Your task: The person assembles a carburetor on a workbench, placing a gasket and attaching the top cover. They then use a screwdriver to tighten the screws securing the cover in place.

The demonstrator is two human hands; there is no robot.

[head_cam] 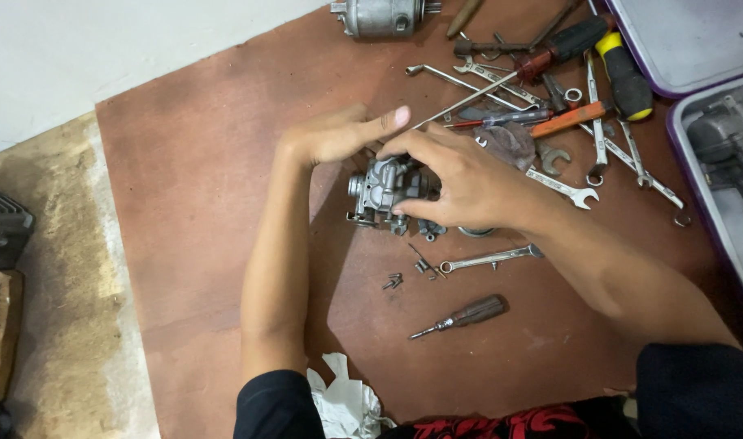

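A small grey metal carburettor (pixel 382 192) rests on the brown wooden board (pixel 201 187) near its middle. My right hand (pixel 461 180) wraps over its right side and top, thumb under it. My left hand (pixel 343 132) lies behind it with the fingers stretched out, fingertips touching its top edge. Just in front lie a few tiny screws (pixel 393 281), a small spanner (pixel 489 258) and a short brown-handled screwdriver (pixel 467 313).
A heap of spanners and screwdrivers (pixel 567 106) covers the board's far right. Two purple-rimmed trays (pixel 697 41) stand at the right edge, one holding a grey engine part (pixel 733 142). A metal motor housing (pixel 381 15) sits at the back. A white rag (pixel 347 402) lies near my lap.
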